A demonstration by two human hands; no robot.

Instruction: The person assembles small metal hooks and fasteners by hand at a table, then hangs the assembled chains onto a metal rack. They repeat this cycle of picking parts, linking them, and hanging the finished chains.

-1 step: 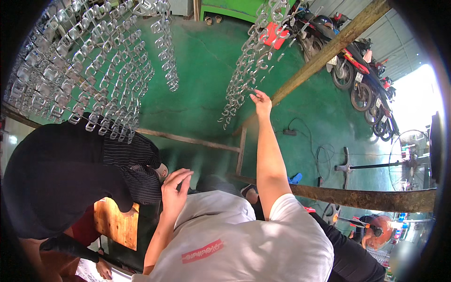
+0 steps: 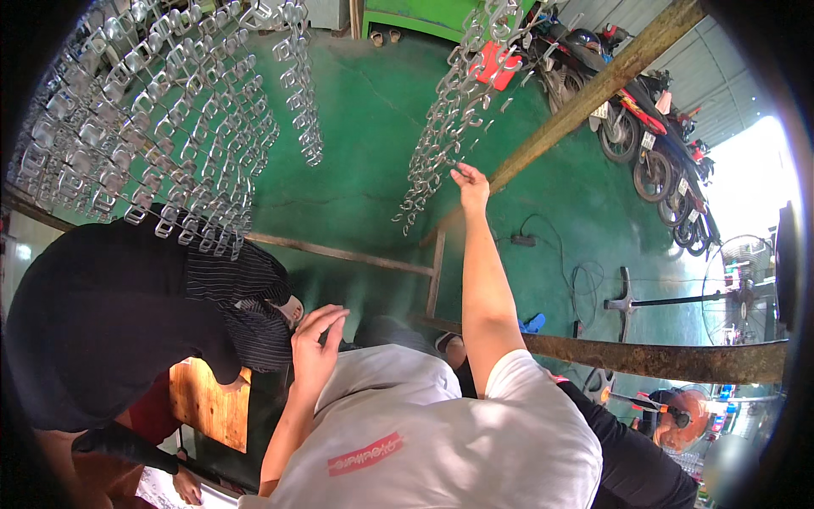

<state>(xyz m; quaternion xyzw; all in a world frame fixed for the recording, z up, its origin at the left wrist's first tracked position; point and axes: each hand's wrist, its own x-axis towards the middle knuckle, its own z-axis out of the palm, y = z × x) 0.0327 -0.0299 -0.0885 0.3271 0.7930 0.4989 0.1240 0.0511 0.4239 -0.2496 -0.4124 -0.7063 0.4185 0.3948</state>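
Note:
My right hand (image 2: pixel 471 187) is raised on an outstretched arm, with its thumb and fingers pinched at the edge of a hanging group of strands of silver metal buckles (image 2: pixel 441 127). A small metal buckle (image 2: pixel 455 165) shows at those fingertips; whether it hangs on a strand cannot be made out. Close in front of my white shirt, my left hand (image 2: pixel 317 341) has its fingers bent and drawn together toward the thumb. Whatever lies between them is hidden.
More buckle strands (image 2: pixel 161 127) hang at the upper left, above a person in black (image 2: pixel 110 322) bending by a wooden board (image 2: pixel 212 403). A wooden pole (image 2: pixel 593 89) slants at right, near parked motorbikes (image 2: pixel 640 127). A rusty bar (image 2: pixel 661 360) and a stand fan (image 2: pixel 738 288) stand lower.

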